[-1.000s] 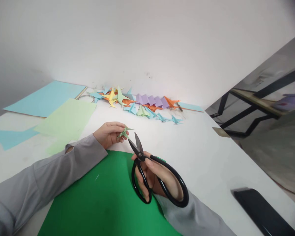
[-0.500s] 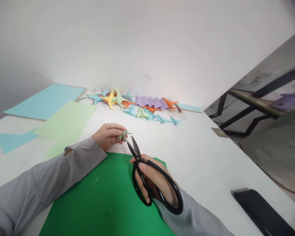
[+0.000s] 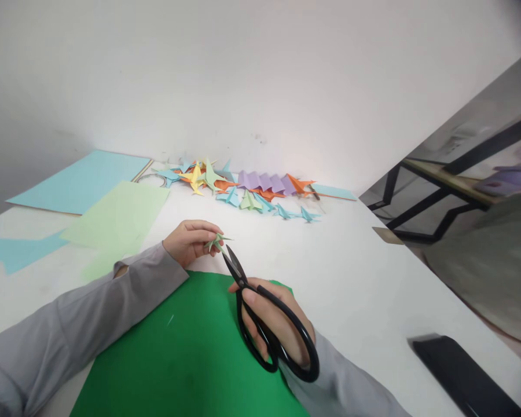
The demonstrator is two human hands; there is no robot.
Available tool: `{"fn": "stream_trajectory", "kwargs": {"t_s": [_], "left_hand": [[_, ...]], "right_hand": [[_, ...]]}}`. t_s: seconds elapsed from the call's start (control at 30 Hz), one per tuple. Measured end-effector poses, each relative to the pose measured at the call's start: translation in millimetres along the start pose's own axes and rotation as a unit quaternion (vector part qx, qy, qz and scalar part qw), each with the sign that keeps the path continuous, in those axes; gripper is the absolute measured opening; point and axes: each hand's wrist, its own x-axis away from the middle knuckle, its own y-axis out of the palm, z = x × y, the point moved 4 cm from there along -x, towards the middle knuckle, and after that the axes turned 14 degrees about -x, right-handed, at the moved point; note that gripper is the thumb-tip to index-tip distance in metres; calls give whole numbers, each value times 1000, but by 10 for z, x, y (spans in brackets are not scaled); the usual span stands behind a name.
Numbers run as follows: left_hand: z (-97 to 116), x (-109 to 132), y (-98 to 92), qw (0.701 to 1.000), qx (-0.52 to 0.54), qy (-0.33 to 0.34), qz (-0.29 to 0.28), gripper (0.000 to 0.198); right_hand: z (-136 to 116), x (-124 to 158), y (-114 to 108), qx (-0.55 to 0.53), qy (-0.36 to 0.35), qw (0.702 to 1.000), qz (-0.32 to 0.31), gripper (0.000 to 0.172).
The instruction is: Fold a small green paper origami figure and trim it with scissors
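My left hand [image 3: 193, 240] pinches a small pale green origami crane [image 3: 217, 241] between thumb and fingers, its thin points sticking out to the right. My right hand [image 3: 269, 313] is wrapped round the black handles of a pair of scissors [image 3: 238, 277]. The blades are slightly parted, and their tips are close to the lower point of the crane; whether they touch it I cannot tell. Below both hands a green sheet [image 3: 173, 347] covers the front of the table, with a tiny pale sliver [image 3: 170, 320] on it.
Folded paper cranes [image 3: 196, 176] in several colours and a pleated purple paper [image 3: 267, 182] lie along the wall. Blue sheets [image 3: 78, 179] and light green paper [image 3: 121, 211] are at the left. A black flat object [image 3: 464, 370] lies at the right edge of the white table [image 3: 356, 278].
The scissor blades have closed somewhat, and the handles have drawn nearer each other. My left hand keeps the crane in nearly the same spot.
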Motion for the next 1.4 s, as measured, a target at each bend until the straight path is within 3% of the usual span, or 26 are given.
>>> {"fn": "stream_trajectory", "kwargs": {"t_s": [1.4], "left_hand": [[-2, -7, -17, 1000, -20, 10, 5, 12]], "right_hand": [[-9, 2, -46, 84, -7, 996, 28, 40]]}}
